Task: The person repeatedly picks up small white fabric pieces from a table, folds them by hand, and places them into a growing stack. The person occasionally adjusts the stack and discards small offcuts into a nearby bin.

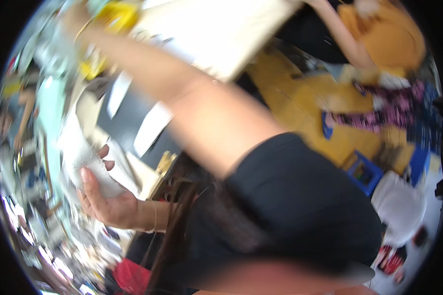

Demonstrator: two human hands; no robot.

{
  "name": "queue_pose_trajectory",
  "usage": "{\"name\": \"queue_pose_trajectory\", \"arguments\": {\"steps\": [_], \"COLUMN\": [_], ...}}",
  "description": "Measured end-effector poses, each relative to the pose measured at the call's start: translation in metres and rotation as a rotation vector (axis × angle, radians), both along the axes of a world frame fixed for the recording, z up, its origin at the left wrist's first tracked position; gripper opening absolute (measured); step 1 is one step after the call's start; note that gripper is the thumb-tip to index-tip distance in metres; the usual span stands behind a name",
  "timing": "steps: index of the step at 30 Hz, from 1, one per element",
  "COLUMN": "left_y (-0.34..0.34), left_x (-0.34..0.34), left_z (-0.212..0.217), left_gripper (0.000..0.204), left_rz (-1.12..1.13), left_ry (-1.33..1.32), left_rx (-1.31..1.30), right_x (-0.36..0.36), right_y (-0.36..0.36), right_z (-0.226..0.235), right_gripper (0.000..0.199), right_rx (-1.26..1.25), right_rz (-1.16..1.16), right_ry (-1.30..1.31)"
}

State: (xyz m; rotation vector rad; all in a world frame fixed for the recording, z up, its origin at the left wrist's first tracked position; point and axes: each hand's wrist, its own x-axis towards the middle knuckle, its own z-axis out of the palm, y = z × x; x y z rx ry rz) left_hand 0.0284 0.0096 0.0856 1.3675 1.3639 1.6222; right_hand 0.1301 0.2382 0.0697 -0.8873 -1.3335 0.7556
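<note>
At lower left, left hand (pixel 106 199) curled around a crumpled white cloth (pixel 91 169), thumb over its front, fingers behind. Across the upper frame, right arm stretched toward the top left; right hand (pixel 74 19) blurred near something yellow (pixel 115 17), grip impossible to tell, well apart from the cloth.

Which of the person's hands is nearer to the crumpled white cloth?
Left. The left hand grips the white cloth at lower left. The right hand is stretched far up, well away from it.
</note>
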Motion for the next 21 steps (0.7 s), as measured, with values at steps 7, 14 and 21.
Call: {"name": "queue_pose_trajectory", "arguments": {"steps": [7, 14, 21], "left_y": [-0.049, -0.058, -0.037], "left_x": [-0.113, -0.114, -0.145], "left_z": [0.024, 0.002, -0.094], "left_gripper": [0.06, 0.055, 0.048], "left_rz": [-0.099, -0.012, 0.17], "left_ry": [-0.217, -0.296, -0.209], "left_rx": [0.037, 0.005, -0.041], "right_x": [0.182, 0.156, 0.047], "right_y": [0.049, 0.013, 0.025], "right_z": [0.079, 0.049, -0.043], "right_gripper": [0.038, 0.031, 0.04], "right_rx": [0.089, 0.125, 0.572], "right_rz": [0.131, 0.102, 0.356], "right_ry": [0.191, -0.452, -1.027]}}
